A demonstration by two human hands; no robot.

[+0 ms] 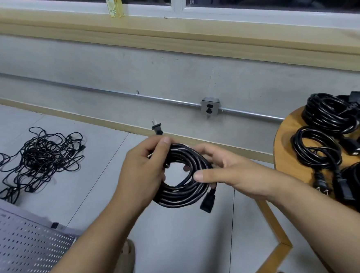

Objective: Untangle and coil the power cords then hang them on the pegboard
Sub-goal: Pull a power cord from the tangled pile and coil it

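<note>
Coiling step looks nearly done. Left hand [142, 170] and right hand [232, 174] both grip cord coil [177, 197], centre of view; plug [157, 129] sticks out at 12 o'clock. Next, likely: tuck plug, hang coil on pegboard [18, 242] at 7 o'clock.

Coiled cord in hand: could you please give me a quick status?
Left hand and right hand both grip the coiled cord. Plug sticks up, connector hangs down. Tangled pile lies on floor.

Both bare forearms reach forward. The left hand [144, 170] grips the left side of the coiled cord [177, 197]; the right hand [234, 174] clasps the right side, thumb across the front.
</note>
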